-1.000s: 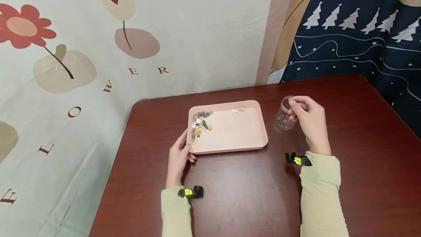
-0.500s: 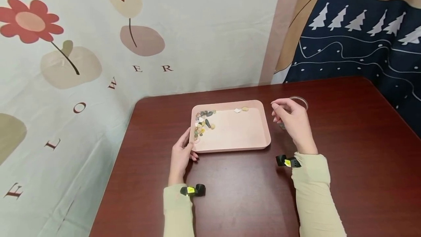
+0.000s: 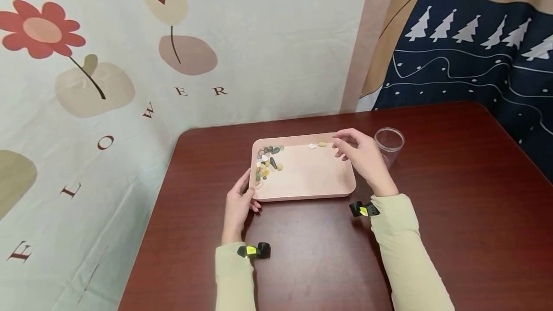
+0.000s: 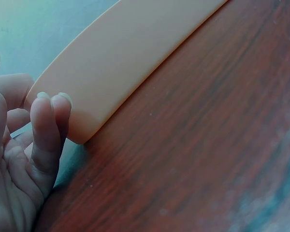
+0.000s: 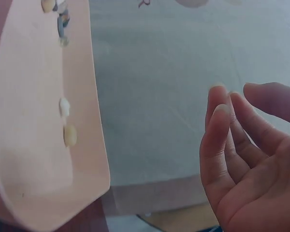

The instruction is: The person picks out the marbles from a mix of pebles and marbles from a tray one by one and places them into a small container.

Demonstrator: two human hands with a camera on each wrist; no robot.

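Observation:
My left hand [image 3: 237, 208] grips the near left corner of a shallow pink tray [image 3: 311, 174], thumb at the rim. In the left wrist view its fingertips [image 4: 44, 113] lie against the tray's outer wall. Many small pebbles [image 3: 273, 162] are gathered along the tray's left side. A white stone [image 3: 312, 146] and a yellowish pebble [image 3: 322, 144] lie apart at the far wall. Over the tray's right edge hovers my right hand [image 3: 365, 160], holding nothing, with loosely bent fingers. The right wrist view shows a small gap between its thumb [image 5: 273, 96] and fingers.
A clear plastic jar [image 3: 389, 139] without a lid stands right of the tray, partly behind the right hand. The dark red table [image 3: 311, 253] meets a fabric backdrop [image 3: 276, 52] printed with flowers. Each wrist wears a black camera band.
My right hand has left the jar's mouth and moved left to the tray's right edge, bringing the jar back into sight. The left hand stays at the tray corner.

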